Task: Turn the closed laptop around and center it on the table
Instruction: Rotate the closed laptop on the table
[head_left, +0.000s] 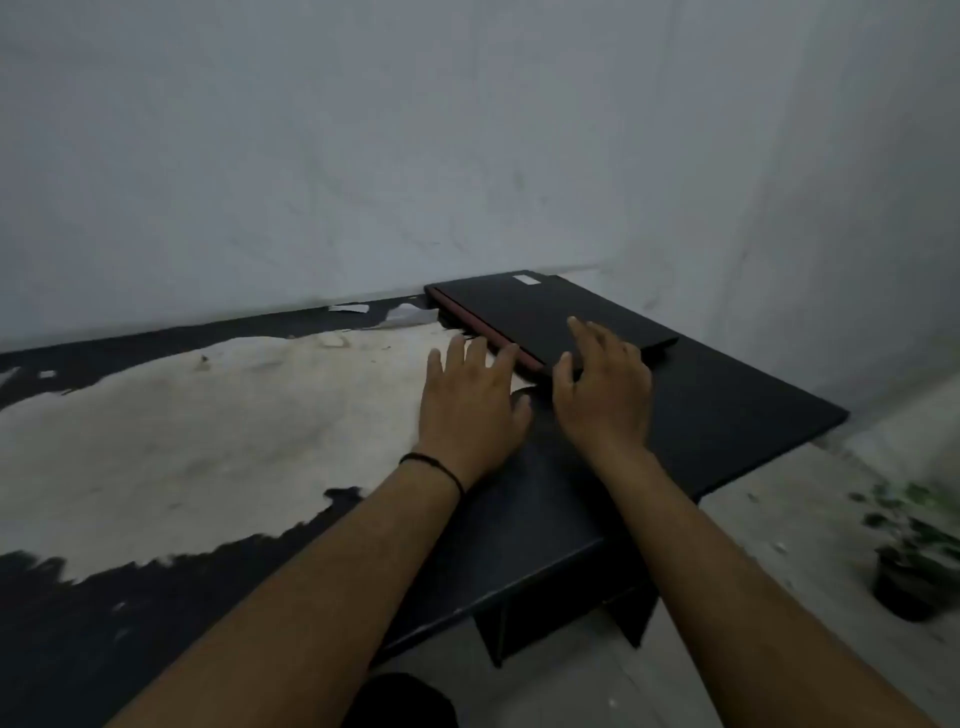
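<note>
A closed black laptop (540, 312) with a red edge along its left side lies at the far right of the table (727, 410), close to the wall, turned at an angle. A pale sticker shows near its far end. My left hand (470, 400) is spread flat, fingers apart, its fingertips at the laptop's red left edge. My right hand (605, 384) rests over the laptop's near corner, fingers on the lid and thumb at the near edge. Whether it grips the corner is unclear.
The black tabletop has a large worn pale patch (208, 415) across its left and middle. A grey wall runs right behind the table. On the floor at the right stands a small potted plant (909, 561). The table's right edge ends near the laptop.
</note>
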